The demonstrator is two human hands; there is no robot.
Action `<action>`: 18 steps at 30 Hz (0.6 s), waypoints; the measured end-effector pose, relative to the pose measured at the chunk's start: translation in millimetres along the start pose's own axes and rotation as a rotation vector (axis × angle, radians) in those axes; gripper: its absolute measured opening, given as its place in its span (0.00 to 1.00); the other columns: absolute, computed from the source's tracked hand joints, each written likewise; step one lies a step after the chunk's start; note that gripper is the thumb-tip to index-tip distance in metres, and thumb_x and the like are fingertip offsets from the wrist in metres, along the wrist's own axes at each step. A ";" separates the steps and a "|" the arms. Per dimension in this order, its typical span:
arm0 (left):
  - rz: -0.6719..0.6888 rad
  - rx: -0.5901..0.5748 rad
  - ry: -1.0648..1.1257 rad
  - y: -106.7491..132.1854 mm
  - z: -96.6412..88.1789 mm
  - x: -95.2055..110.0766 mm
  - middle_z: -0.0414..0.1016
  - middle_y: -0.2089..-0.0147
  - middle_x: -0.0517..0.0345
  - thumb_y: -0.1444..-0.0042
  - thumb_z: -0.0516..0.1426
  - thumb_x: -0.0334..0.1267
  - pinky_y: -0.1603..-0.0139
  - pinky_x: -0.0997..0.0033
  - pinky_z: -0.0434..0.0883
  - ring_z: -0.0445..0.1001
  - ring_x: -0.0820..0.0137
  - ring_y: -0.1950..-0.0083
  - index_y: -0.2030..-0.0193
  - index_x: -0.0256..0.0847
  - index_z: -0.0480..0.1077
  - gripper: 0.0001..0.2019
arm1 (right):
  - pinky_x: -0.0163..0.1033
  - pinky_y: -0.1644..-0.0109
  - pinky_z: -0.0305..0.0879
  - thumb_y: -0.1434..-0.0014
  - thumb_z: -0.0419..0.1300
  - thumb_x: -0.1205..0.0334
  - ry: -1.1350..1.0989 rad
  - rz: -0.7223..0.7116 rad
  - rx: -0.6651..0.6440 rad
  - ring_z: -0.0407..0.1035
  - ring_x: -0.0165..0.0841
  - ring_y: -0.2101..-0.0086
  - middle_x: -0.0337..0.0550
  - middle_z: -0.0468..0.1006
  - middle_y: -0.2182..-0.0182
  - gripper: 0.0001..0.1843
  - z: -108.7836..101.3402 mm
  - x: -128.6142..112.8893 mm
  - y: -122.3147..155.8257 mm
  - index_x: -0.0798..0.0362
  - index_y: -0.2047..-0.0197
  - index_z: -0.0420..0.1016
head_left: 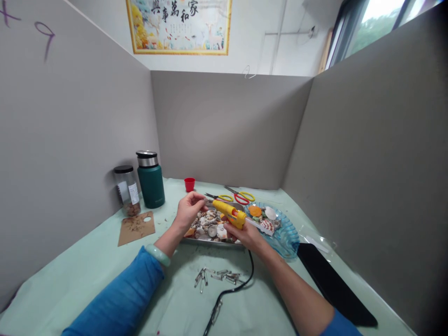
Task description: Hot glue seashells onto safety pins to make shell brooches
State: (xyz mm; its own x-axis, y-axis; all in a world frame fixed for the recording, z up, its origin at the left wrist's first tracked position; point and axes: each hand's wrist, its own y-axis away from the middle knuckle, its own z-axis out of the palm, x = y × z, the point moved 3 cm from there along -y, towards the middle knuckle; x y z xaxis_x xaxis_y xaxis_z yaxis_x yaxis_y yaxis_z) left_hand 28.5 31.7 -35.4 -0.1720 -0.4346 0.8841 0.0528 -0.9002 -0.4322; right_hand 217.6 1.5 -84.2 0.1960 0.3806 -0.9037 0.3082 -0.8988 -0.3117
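Note:
My right hand (245, 233) grips a yellow glue gun (229, 213), its nozzle pointing left toward my left hand (189, 209). The left hand's fingers are pinched on a small item at the nozzle tip; it is too small to name. Both hands hover over a metal tray (210, 241) full of seashells. The gun's black cord (238, 284) trails toward me across the pale green table cover. A jade bangle (158, 254) sits on my left wrist above a blue sleeve.
A blue glass dish (289, 238) with shells lies right of the tray. Yellow and red scissors (241, 196), a red cup (189, 184), a green flask (151, 179), a jar (127, 189) and a cardboard piece (136, 227) stand behind and left. Metal clips (217, 276) lie near me. Grey partitions enclose three sides.

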 end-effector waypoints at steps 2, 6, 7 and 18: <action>0.001 0.006 -0.001 0.1 -0.3 0.0 0.73 0.77 0.62 0.58 0.63 0.37 0.74 0.74 0.69 0.72 0.73 0.78 0.71 0.37 0.68 0.10 | 0.32 0.78 0.62 0.46 0.59 0.50 0.005 0.000 -0.001 0.61 0.26 0.81 0.35 0.69 0.81 0.18 0.0 -1.0 0.6 0.54 0.58 0.73; -0.005 0.016 -0.001 0.0 -1.3 0.4 0.73 0.77 0.61 0.57 0.63 0.37 0.74 0.74 0.69 0.72 0.73 0.78 0.70 0.36 0.67 0.10 | 0.32 0.77 0.62 0.45 0.58 0.51 0.014 0.007 0.006 0.61 0.26 0.81 0.36 0.69 0.81 0.18 0.2 -1.3 0.7 0.55 0.57 0.74; -0.006 0.018 0.001 0.0 -1.6 0.8 0.73 0.77 0.61 0.57 0.63 0.37 0.74 0.74 0.70 0.72 0.73 0.78 0.70 0.36 0.67 0.10 | 0.32 0.77 0.62 0.45 0.58 0.50 0.016 0.009 0.009 0.61 0.26 0.81 0.36 0.69 0.81 0.18 0.2 -1.4 0.6 0.55 0.57 0.73; -0.007 -0.002 -0.006 -1.1 -1.4 -1.4 0.72 0.79 0.63 0.58 0.63 0.37 0.74 0.74 0.70 0.72 0.73 0.78 0.71 0.36 0.68 0.10 | 0.31 0.78 0.59 0.46 0.59 0.50 0.033 0.014 0.012 0.60 0.25 0.83 0.36 0.70 0.81 0.18 -0.5 -3.4 1.5 0.55 0.58 0.74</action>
State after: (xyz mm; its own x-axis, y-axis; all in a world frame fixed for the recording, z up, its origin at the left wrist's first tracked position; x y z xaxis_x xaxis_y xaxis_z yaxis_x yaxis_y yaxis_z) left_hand 27.3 33.4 -36.4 -0.1666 -0.4286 0.8880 0.0499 -0.9031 -0.4265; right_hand 217.8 -1.1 -81.5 0.2314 0.3744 -0.8979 0.2937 -0.9068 -0.3025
